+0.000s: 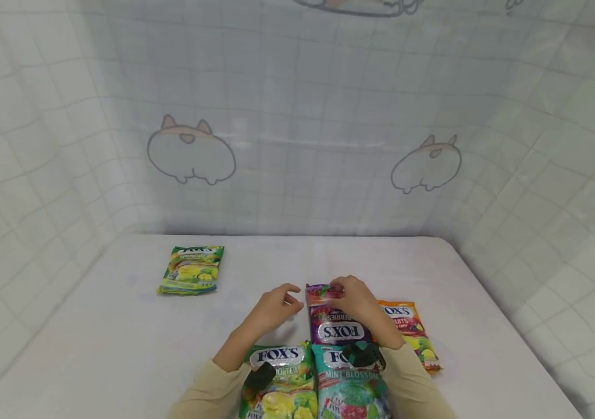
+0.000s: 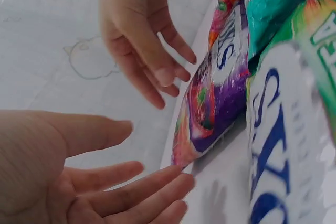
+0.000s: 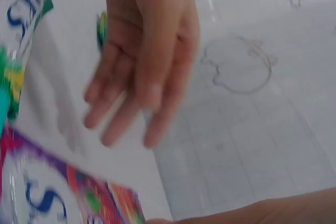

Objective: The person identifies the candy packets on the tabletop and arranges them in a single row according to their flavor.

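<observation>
A purple Fox's berries candy bag lies upside down, its printing facing away from me. My right hand is over its far end, with fingers loosely extended in the left wrist view; whether they touch the bag I cannot tell. To its left, my left hand hovers beside the bag with thumb and fingers spread, holding nothing. A green tea candy bag and a teal Mint Blossom bag lie side by side nearer me, below the purple one. Each wrist bears a black camera.
An orange Fox's fruits bag lies right of the purple bag, partly behind the right forearm. At the far left of the white table sits a green Fox's Spring Tea bag. A gridded curtain surrounds the table's back and sides.
</observation>
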`<state>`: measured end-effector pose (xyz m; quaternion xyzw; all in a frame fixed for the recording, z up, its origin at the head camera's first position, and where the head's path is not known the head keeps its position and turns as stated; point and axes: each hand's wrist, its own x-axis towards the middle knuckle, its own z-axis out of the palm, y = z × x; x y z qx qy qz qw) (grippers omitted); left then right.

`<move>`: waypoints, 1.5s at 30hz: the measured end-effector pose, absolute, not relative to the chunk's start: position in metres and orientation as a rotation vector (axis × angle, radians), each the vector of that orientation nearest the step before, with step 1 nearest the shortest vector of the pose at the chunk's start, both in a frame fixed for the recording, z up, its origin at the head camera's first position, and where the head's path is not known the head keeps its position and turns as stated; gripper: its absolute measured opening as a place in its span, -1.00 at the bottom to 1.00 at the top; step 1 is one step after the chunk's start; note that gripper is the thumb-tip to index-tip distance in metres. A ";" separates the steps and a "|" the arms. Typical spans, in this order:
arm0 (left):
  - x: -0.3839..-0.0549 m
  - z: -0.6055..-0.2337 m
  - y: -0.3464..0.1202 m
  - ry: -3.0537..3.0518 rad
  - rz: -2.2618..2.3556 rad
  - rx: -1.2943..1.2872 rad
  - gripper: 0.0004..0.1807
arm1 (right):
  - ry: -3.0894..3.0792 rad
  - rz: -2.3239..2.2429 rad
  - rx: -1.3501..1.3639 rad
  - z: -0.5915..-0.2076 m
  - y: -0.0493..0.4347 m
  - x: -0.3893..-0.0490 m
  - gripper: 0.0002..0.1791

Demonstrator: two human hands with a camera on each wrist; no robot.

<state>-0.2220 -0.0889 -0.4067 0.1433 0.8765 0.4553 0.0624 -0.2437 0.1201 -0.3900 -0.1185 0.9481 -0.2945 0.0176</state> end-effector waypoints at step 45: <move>-0.226 -0.429 -0.080 2.033 1.639 0.364 -0.37 | 2.778 -0.919 -0.108 -0.397 0.154 -0.250 -0.62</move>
